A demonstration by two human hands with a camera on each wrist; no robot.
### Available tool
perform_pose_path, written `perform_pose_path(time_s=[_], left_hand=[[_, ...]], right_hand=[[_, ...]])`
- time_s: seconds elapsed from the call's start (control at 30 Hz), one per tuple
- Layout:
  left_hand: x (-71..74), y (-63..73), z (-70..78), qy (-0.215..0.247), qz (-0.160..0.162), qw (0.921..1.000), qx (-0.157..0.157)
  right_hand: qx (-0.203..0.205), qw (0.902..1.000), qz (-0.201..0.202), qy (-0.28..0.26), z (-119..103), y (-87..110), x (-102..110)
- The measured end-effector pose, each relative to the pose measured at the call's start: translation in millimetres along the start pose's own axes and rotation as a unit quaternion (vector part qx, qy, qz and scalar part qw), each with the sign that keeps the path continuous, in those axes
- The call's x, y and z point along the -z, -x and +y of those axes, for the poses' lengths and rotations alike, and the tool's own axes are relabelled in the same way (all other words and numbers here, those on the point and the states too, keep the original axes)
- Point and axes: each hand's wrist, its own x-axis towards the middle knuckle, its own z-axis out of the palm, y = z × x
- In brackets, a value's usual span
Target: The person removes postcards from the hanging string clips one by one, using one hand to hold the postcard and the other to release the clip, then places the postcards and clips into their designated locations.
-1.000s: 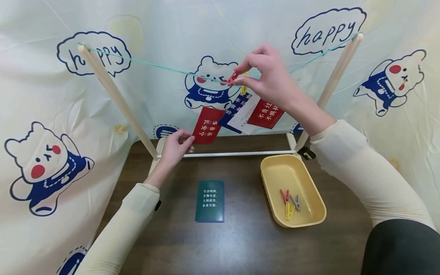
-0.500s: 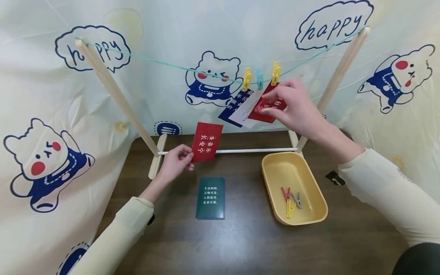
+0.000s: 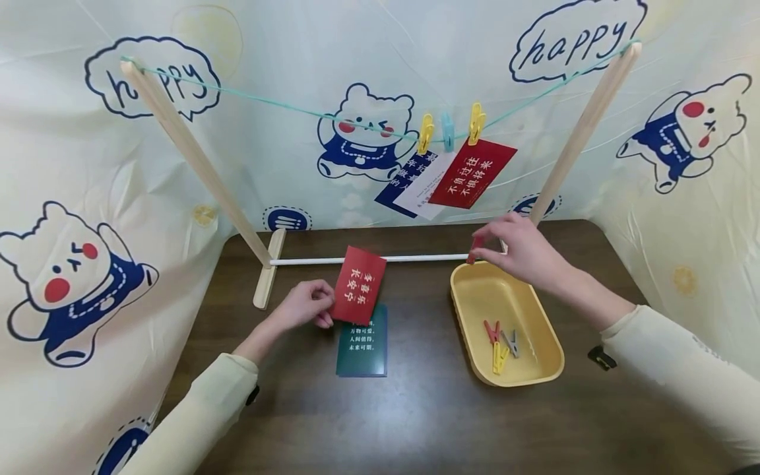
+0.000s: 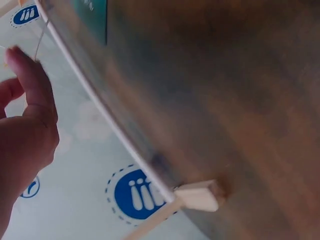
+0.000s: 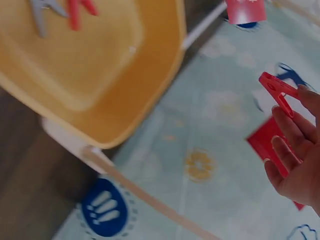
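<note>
My left hand (image 3: 304, 305) pinches a red card (image 3: 359, 285) with white characters by its left edge. In the head view that card overlaps the top of a dark green card (image 3: 361, 353) on the table. My right hand (image 3: 522, 249) pinches a red clothespin (image 5: 278, 92) between thumb and fingers, near the far rim of the yellow basket (image 3: 456, 310). On the green string (image 3: 267, 101), yellow and light blue clothespins hold a blue card (image 3: 394, 191), a white card (image 3: 432, 192) and another red card (image 3: 473, 173).
Inside the basket lie red, yellow and grey clothespins (image 3: 497, 349). Two wooden posts (image 3: 198, 158) hold up the string, joined low down by a white rod (image 3: 309, 262). A printed cloth (image 3: 285, 59) hangs behind and at both sides of the brown table (image 3: 427, 422).
My right hand has left the string with the red clothespin and moved right and down toward the basket. My left hand has lowered the red card toward the green one.
</note>
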Motion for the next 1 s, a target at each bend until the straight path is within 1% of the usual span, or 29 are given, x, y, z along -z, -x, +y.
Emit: perform_pose_path(time_s=[0.07, 0.17, 0.27, 0.3, 0.4, 0.53, 0.6, 0.7, 0.8, 1.0], left_hand=[[-2.2, 1.4, -6.6, 0.012, -0.031, 0.9992, 0.020], [-5.8, 3.6, -16.5, 0.022, -0.064, 0.9966, 0.047], [-9.2, 6.2, -25.0, 0.020, -0.083, 0.9936, 0.074], [-9.7, 7.5, -26.9, 0.016, -0.091, 0.9926, 0.078], [-10.2, 11.6, -29.4, -0.005, -0.118, 0.9895, 0.083], [-11.0, 15.8, -29.6, -0.044, -0.150, 0.9849, 0.075], [-11.6, 16.7, -30.2, -0.061, -0.160, 0.9828, 0.069], [-12.0, 17.8, -31.6, -0.083, -0.167, 0.9803, 0.063], [-12.4, 19.4, -33.4, -0.088, -0.177, 0.9780, 0.067], [-14.4, 20.7, -35.5, -0.073, -0.176, 0.9788, 0.075]], right_hand=[[-0.010, 0.9997, -0.021, -0.002, 6, 6.6, -9], [-0.021, 0.9987, -0.047, -0.005, 13, 15.0, -22], [-0.022, 0.9974, -0.069, -0.004, 18, 23.1, -35], [-0.022, 0.9968, -0.076, -0.003, 19, 25.6, -39], [-0.020, 0.9946, -0.102, 0.000, 22, 33.2, -50], [-0.013, 0.9912, -0.132, -0.001, 26, 41.5, -61], [-0.005, 0.9897, -0.143, 0.002, 27, 44.0, -66], [0.013, 0.9875, -0.156, 0.015, 29, 47.5, -70], [0.026, 0.9850, -0.168, 0.026, 30, 50.9, -73], [0.021, 0.9778, -0.207, 0.026, 32, 57.3, -79]])
